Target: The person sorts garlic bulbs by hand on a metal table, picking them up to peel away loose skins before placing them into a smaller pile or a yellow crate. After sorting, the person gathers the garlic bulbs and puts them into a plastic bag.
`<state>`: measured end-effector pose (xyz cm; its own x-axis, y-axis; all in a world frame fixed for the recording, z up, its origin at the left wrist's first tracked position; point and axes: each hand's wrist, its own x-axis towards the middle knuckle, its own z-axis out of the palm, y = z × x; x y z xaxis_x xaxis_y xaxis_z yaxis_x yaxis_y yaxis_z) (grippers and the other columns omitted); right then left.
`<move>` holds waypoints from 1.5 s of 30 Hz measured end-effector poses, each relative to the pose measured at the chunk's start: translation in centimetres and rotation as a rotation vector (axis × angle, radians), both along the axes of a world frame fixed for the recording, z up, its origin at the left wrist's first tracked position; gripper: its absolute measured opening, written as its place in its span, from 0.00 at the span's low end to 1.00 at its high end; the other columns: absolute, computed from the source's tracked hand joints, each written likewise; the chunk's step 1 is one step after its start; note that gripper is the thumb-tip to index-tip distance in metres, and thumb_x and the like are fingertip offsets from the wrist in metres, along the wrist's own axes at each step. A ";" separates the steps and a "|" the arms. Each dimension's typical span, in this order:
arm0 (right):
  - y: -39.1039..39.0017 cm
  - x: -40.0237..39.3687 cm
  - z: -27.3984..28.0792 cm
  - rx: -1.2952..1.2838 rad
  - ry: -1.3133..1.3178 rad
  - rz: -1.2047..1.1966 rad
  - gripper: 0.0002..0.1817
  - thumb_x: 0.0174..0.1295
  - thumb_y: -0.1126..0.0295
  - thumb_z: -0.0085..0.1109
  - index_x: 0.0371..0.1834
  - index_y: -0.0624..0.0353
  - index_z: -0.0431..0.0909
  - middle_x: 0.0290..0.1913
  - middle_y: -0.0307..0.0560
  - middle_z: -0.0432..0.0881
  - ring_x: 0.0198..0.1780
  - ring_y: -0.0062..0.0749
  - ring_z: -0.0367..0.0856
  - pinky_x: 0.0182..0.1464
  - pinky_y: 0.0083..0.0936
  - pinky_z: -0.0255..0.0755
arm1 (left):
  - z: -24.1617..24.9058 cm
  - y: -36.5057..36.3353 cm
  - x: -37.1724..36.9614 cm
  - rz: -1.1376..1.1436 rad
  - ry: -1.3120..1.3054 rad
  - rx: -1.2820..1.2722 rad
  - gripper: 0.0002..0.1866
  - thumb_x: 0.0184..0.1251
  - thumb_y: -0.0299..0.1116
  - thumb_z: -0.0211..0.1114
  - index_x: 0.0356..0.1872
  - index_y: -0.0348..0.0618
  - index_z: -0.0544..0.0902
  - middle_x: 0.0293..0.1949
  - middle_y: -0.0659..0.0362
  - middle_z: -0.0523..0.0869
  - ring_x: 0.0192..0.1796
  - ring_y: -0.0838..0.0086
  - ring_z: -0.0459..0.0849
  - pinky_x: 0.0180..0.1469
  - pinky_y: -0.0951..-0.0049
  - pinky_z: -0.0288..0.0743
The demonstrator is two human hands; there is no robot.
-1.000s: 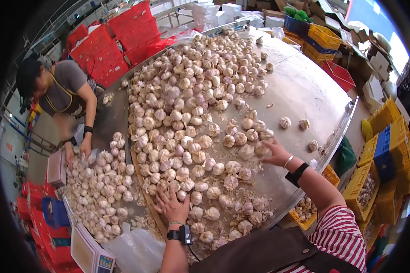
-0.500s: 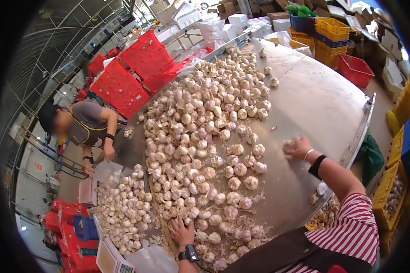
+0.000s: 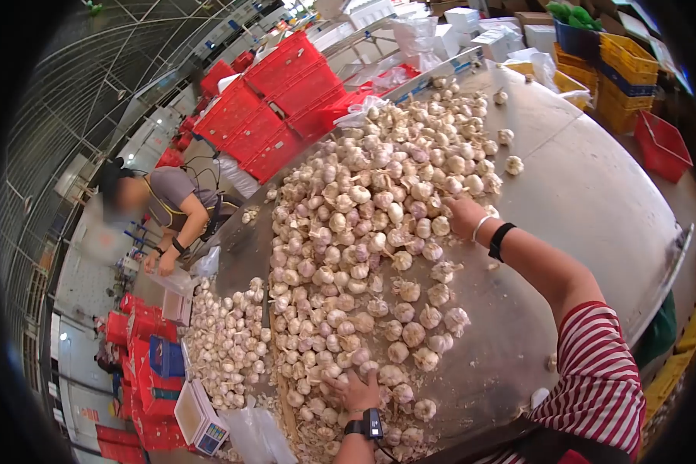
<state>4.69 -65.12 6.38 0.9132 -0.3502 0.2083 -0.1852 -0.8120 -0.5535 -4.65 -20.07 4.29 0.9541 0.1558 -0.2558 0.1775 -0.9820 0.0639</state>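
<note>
Many garlic bulbs [image 3: 340,232] lie heaped on a metal table [image 3: 588,178]. Low in the view, my left hand [image 3: 354,390] rests on bulbs near the wooden divider, fingers apart and thumb to the right; a black device is strapped to that wrist. My right hand [image 3: 465,216] reaches over the right edge of the heap, back of the hand up, with a white bracelet and a black band at the wrist. Its fingertips are hidden among the bulbs, so I cannot tell whether it grips one.
Left of the divider is a second garlic pile [image 3: 228,332], beside a scale [image 3: 201,421] and a plastic bag [image 3: 257,437]. A co-worker [image 3: 182,205] bends over a bag there. Red crates [image 3: 274,100] stand behind; yellow crates [image 3: 626,69] and a red bin [image 3: 663,147] stand right.
My right hand has moved from the bare metal on the right to the heap's edge. My left hand stays low among the bulbs. The view has shifted, and the co-worker's hands have moved slightly.
</note>
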 end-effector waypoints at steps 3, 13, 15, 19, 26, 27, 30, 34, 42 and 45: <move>-0.7 3.4 -0.5 -0.179 0.331 0.116 0.23 0.53 0.74 0.57 0.56 0.62 0.78 0.51 0.63 0.80 0.54 0.54 0.80 0.56 0.42 0.74 | 0.3 0.3 0.7 -0.056 0.055 0.071 0.38 0.65 0.65 0.56 0.68 0.49 0.71 0.74 0.29 0.33 0.78 0.36 0.31 0.73 0.33 0.39; 4.2 0.7 -2.2 -0.062 0.391 0.506 0.23 0.47 0.61 0.67 0.48 0.56 0.79 0.47 0.53 0.80 0.47 0.51 0.83 0.47 0.43 0.80 | 0.7 -0.2 1.4 -0.120 0.017 0.102 0.36 0.66 0.58 0.59 0.66 0.41 0.72 0.75 0.33 0.35 0.77 0.37 0.34 0.71 0.32 0.41; 5.4 -1.9 -1.4 0.068 0.309 0.616 0.26 0.46 0.59 0.69 0.49 0.56 0.77 0.44 0.53 0.78 0.46 0.52 0.82 0.48 0.43 0.79 | 1.4 -0.6 1.8 -0.049 0.091 0.083 0.37 0.66 0.58 0.61 0.66 0.39 0.72 0.75 0.36 0.33 0.77 0.39 0.36 0.71 0.33 0.40; -2.6 -4.2 0.8 0.293 -0.152 0.462 0.26 0.45 0.65 0.69 0.51 0.57 0.77 0.47 0.52 0.80 0.52 0.44 0.79 0.54 0.37 0.76 | 0.5 2.2 4.4 -0.135 -0.158 -0.094 0.34 0.63 0.49 0.69 0.62 0.36 0.70 0.75 0.38 0.49 0.77 0.41 0.46 0.70 0.31 0.42; -25.2 -3.9 -8.9 0.393 -0.456 -0.667 0.25 0.46 0.68 0.74 0.48 0.62 0.77 0.37 0.42 0.80 0.37 0.25 0.77 0.42 0.25 0.74 | 5.2 -9.3 25.7 -0.674 -0.486 -0.308 0.35 0.69 0.47 0.62 0.69 0.34 0.62 0.73 0.36 0.57 0.75 0.43 0.55 0.74 0.47 0.49; -26.7 -3.9 -9.9 0.414 -0.443 -0.692 0.23 0.47 0.69 0.72 0.48 0.61 0.77 0.37 0.42 0.80 0.37 0.25 0.77 0.41 0.25 0.74 | 5.5 -11.2 28.9 -0.680 -0.483 -0.275 0.36 0.70 0.49 0.59 0.70 0.35 0.62 0.73 0.35 0.58 0.75 0.42 0.55 0.74 0.47 0.49; -30.2 -2.6 -12.5 0.522 -0.360 -0.659 0.20 0.50 0.72 0.67 0.48 0.61 0.78 0.36 0.42 0.81 0.38 0.26 0.78 0.41 0.24 0.74 | 6.1 -15.9 36.5 -0.760 -0.461 -0.275 0.37 0.72 0.54 0.54 0.71 0.34 0.62 0.72 0.33 0.58 0.76 0.41 0.53 0.75 0.51 0.50; -26.9 1.8 -11.2 1.104 -0.338 -0.300 0.23 0.54 0.76 0.60 0.57 0.63 0.76 0.40 0.40 0.81 0.39 0.27 0.80 0.44 0.24 0.76 | 3.5 -18.2 43.9 -0.766 -0.302 -0.167 0.42 0.72 0.64 0.48 0.70 0.33 0.65 0.76 0.35 0.45 0.79 0.44 0.45 0.76 0.53 0.52; -17.9 8.7 -7.8 1.095 -0.181 -0.038 0.43 0.47 0.80 0.71 0.69 0.41 0.66 0.47 0.42 0.79 0.47 0.28 0.78 0.47 0.24 0.76 | 3.1 -19.3 47.1 -0.666 -0.211 -0.245 0.39 0.67 0.66 0.52 0.65 0.43 0.77 0.79 0.43 0.36 0.78 0.48 0.51 0.77 0.59 0.49; -15.4 9.3 -7.4 0.949 0.029 -0.005 0.43 0.46 0.73 0.77 0.68 0.43 0.67 0.49 0.42 0.80 0.50 0.30 0.77 0.50 0.26 0.75 | 4.5 -19.8 44.1 -0.680 -0.225 -0.247 0.38 0.67 0.65 0.54 0.64 0.41 0.77 0.78 0.40 0.46 0.75 0.46 0.57 0.74 0.58 0.54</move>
<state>13.96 -80.50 -0.98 0.9115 -0.3659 -0.1879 -0.2113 -0.0246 -0.9771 39.44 -39.86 8.80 0.8527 -0.5224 0.0054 -0.5057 -0.8228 0.2594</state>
